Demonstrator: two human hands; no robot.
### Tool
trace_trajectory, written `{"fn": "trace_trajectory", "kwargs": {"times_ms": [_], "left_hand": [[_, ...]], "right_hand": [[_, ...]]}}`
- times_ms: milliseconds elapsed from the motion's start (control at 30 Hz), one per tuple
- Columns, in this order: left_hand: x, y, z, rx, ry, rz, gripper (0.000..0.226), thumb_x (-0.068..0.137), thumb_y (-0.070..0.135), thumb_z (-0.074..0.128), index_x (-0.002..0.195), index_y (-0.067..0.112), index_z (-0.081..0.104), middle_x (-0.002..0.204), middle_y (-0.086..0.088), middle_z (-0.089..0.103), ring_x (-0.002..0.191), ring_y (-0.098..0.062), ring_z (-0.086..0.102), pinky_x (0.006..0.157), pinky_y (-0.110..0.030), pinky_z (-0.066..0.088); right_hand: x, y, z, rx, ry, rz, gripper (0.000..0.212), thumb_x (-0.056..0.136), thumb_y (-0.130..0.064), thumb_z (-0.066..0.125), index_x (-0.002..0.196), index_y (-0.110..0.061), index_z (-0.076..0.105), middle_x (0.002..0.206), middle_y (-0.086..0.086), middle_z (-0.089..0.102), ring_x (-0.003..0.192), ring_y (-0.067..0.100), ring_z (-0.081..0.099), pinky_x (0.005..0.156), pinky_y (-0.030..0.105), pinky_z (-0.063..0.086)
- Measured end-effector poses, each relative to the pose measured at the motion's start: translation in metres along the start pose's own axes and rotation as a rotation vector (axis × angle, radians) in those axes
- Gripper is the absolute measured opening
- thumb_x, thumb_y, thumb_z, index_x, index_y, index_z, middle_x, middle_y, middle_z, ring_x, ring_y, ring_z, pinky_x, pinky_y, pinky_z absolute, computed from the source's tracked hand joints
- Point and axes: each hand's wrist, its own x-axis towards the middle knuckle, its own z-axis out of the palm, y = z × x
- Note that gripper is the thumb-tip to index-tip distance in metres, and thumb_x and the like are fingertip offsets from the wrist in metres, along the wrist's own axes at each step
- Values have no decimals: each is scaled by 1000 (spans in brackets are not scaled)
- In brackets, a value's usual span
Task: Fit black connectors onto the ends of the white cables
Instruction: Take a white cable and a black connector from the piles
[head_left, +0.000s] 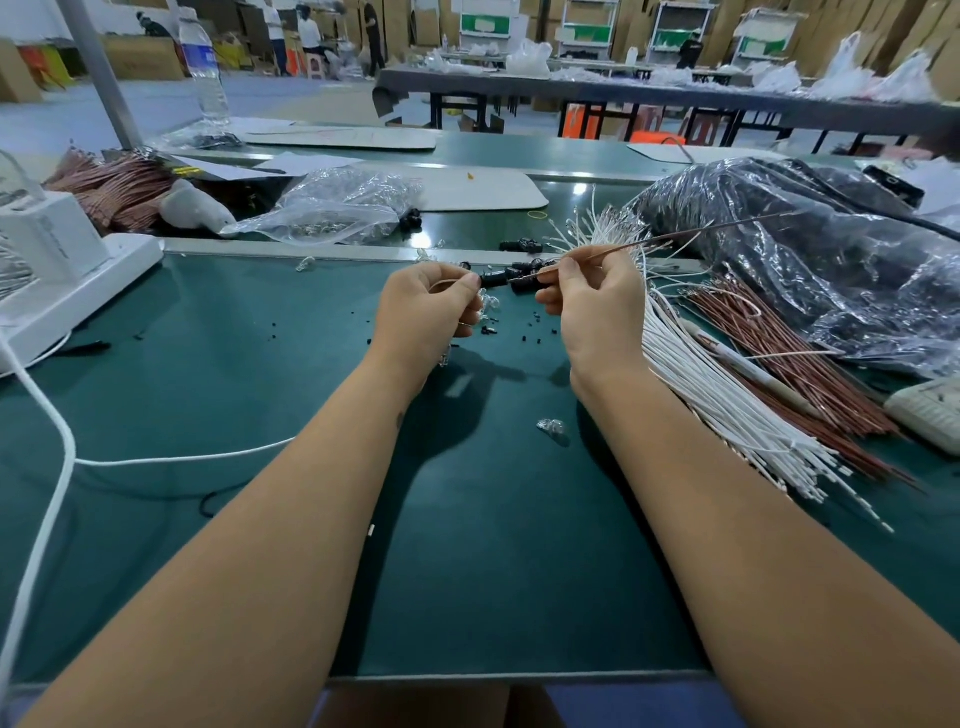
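1. Crinkly dark plastic bag (810, 260) fills the tabletop's far right corner, contents unclear.
2. Clear bag (337, 208) at the far edge holds small shiny bits.
3. White cables (717, 395) fan along the right edge.
4. Left hand (431, 312) pinches a black connector (494, 279); right hand (592, 301) pinches a thin brown wire (675, 236) into it.

water bottle (203, 73) | clear bag (332, 208) | brown wires (789, 353) | possibly fan base (57, 270)
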Motion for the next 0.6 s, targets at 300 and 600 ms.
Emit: {"fn": "trace_trajectory", "kwargs": {"times_ms": [300, 600], "left_hand": [[0, -1, 0, 75, 2, 69, 12, 93, 17, 62, 81, 18, 64, 69, 2, 61, 62, -6, 58, 55, -20, 49], [-3, 3, 0, 45, -10, 77, 10, 92, 18, 62, 84, 16, 67, 70, 4, 64, 59, -4, 57, 58, -21, 49]], "right_hand": [[-6, 2, 5, -81, -185, -13, 18, 94, -6, 59, 79, -18, 58, 79, 4, 67, 53, 2, 62, 55, 16, 49], [-5, 1, 2, 45, -232, 94, 13, 88, -14, 69, 76, -18, 71, 66, -1, 72, 54, 9, 63, 55, 20, 49]]}}
